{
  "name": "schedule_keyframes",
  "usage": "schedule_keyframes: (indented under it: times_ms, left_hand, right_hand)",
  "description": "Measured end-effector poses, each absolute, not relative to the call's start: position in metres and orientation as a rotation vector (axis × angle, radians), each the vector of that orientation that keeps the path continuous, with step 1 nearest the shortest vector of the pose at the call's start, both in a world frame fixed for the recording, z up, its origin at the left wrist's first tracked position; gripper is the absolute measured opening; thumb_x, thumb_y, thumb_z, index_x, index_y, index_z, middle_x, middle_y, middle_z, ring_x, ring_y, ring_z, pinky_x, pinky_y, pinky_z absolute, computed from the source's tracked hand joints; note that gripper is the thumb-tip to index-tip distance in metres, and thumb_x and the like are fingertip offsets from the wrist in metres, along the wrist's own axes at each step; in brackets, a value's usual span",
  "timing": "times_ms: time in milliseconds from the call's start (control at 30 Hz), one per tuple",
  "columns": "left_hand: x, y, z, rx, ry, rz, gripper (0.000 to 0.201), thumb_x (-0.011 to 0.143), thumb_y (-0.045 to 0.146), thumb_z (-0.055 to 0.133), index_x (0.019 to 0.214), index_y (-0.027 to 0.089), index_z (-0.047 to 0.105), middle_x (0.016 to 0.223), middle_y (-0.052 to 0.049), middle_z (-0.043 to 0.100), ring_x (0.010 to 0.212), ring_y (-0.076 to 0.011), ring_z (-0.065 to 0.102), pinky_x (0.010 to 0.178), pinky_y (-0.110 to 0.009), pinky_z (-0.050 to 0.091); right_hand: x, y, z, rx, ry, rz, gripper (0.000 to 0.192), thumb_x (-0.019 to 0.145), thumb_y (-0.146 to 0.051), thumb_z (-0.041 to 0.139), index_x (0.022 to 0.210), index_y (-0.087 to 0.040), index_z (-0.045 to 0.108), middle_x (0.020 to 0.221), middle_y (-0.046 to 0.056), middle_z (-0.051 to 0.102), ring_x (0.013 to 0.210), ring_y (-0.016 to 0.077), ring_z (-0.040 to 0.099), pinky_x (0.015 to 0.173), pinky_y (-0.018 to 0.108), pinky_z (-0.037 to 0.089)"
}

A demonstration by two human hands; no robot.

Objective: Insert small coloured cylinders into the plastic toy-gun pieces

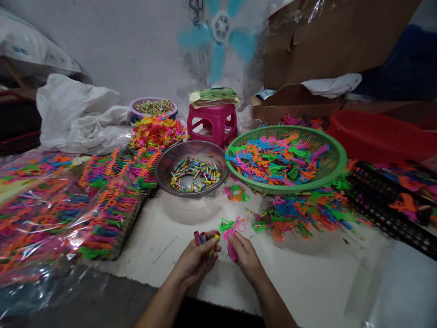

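My left hand point(195, 262) is closed around several small coloured tubes point(204, 238), their dark red, blue and yellow ends showing above the fingers. Beside it, my right hand point(248, 260) pinches a pink plastic toy piece point(233, 251) shaped like a small toy gun. The two hands are close together over the white tabletop point(153, 237). Just beyond them lies a green plastic piece point(224, 224). A grey bowl point(160, 171) ahead holds many small patterned tubes like those in my left hand. To its right, a green basket point(290, 187) is heaped with coloured toy guns.
Loose toy guns point(303, 214) lie before the basket. Bagged rows of toys point(99, 218) fill the left side. Behind stand a pink stool point(211, 125), a purple-rimmed basin point(133, 107) and a fan point(220, 27). On the right are black crates point(378, 209) and a red basin point(378, 136).
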State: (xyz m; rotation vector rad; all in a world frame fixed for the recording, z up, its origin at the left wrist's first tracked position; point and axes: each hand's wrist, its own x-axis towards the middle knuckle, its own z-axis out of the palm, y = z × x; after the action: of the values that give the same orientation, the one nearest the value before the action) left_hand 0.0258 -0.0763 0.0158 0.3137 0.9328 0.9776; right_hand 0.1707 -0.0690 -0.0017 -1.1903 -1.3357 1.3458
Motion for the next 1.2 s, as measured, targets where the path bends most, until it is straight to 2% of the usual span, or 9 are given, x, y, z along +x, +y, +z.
schedule_keyframes:
  times_ms: [133, 467, 600, 700, 833, 900, 967, 1067, 1200]
  left_hand:
    - [0.03, -0.078, 0.017, 0.461, 0.983, 0.958, 0.028, 0.062, 0.021, 0.071, 0.086, 0.01, 0.062, 0.065, -0.003, 0.06, 0.058, -0.0077, 0.056, 0.05, -0.015, 0.041]
    - [0.039, -0.083, 0.026, 0.85, 1.126, 0.975, 0.031, 0.059, 0.032, 0.07, 0.078, 0.009, 0.067, 0.062, -0.005, 0.061, 0.057, -0.012, 0.053, 0.052, -0.022, 0.038]
    - [0.039, -0.08, 0.018, 0.648, 1.195, 1.036, 0.042, 0.055, 0.036, 0.071, 0.087, 0.011, 0.063, 0.079, -0.008, 0.064, 0.067, -0.015, 0.058, 0.059, -0.025, 0.042]
    - [0.029, -0.072, 0.005, 0.567, 1.297, 1.148, 0.049, 0.054, 0.035, 0.072, 0.094, 0.012, 0.057, 0.069, -0.002, 0.059, 0.056, -0.0113, 0.055, 0.05, -0.022, 0.04]
    - [0.026, -0.069, -0.012, 0.524, 1.298, 1.186, 0.04, 0.064, 0.031, 0.064, 0.098, 0.015, 0.05, 0.066, 0.001, 0.056, 0.047, -0.0069, 0.05, 0.042, -0.018, 0.034]
    - [0.03, -0.071, -0.016, 0.473, 1.231, 1.182, 0.035, 0.066, 0.03, 0.062, 0.096, 0.017, 0.049, 0.071, 0.0, 0.056, 0.048, -0.0066, 0.051, 0.041, -0.017, 0.034]
    - [0.032, -0.073, -0.017, 0.467, 1.185, 1.158, 0.036, 0.065, 0.031, 0.063, 0.096, 0.017, 0.049, 0.072, 0.0, 0.055, 0.051, -0.0076, 0.053, 0.042, -0.018, 0.036]
    - [0.022, -0.073, -0.017, 0.526, 1.222, 1.134, 0.045, 0.064, 0.036, 0.064, 0.101, 0.016, 0.048, 0.072, 0.0, 0.055, 0.053, -0.0093, 0.054, 0.044, -0.02, 0.039]
    - [-0.002, -0.069, -0.017, 0.668, 1.365, 1.156, 0.051, 0.065, 0.041, 0.062, 0.107, 0.015, 0.047, 0.063, 0.003, 0.052, 0.049, -0.0086, 0.05, 0.044, -0.02, 0.04]
  right_hand:
    - [0.173, -0.07, 0.001, -1.213, -1.371, 1.307, 0.035, 0.08, -0.049, 0.04, 0.065, -0.018, 0.045, 0.055, -0.005, 0.037, 0.052, 0.0097, 0.035, 0.05, 0.021, 0.031]
    - [0.16, -0.078, 0.004, -1.308, -1.401, 1.126, 0.033, 0.081, -0.044, 0.04, 0.061, -0.019, 0.047, 0.05, -0.004, 0.043, 0.048, 0.0108, 0.04, 0.047, 0.023, 0.031]
    - [0.197, -0.058, -0.004, -1.256, -0.979, 1.193, 0.035, 0.072, -0.048, 0.05, 0.054, -0.019, 0.048, 0.045, -0.005, 0.044, 0.042, 0.0095, 0.039, 0.041, 0.021, 0.032]
    - [0.228, -0.041, -0.006, -1.133, -0.552, 1.174, 0.034, 0.07, -0.051, 0.049, 0.058, -0.02, 0.05, 0.05, -0.003, 0.052, 0.042, 0.0099, 0.045, 0.042, 0.022, 0.037]
    - [0.219, -0.017, -0.007, -1.347, -1.028, 1.061, 0.039, 0.076, -0.05, 0.04, 0.082, -0.017, 0.06, 0.069, 0.006, 0.063, 0.057, 0.016, 0.057, 0.055, 0.031, 0.046]
    - [0.199, 0.004, -0.01, -1.475, -1.369, 0.877, 0.039, 0.077, -0.046, 0.04, 0.092, -0.017, 0.062, 0.089, 0.01, 0.064, 0.082, 0.0212, 0.058, 0.072, 0.036, 0.044]
    - [0.181, 0.027, -0.013, -1.582, -1.545, 0.702, 0.036, 0.075, -0.039, 0.047, 0.102, -0.019, 0.06, 0.115, 0.011, 0.054, 0.111, 0.0266, 0.042, 0.09, 0.042, 0.032]
    - [0.164, 0.049, -0.019, -1.779, -1.754, 0.474, 0.045, 0.073, -0.029, 0.052, 0.117, -0.021, 0.051, 0.131, 0.01, 0.039, 0.125, 0.0309, 0.017, 0.098, 0.048, 0.013]
    - [0.149, 0.021, -0.03, -1.663, -2.086, 0.44, 0.046, 0.074, -0.028, 0.052, 0.119, -0.026, 0.048, 0.131, 0.006, 0.04, 0.126, 0.0289, 0.017, 0.099, 0.045, 0.013]
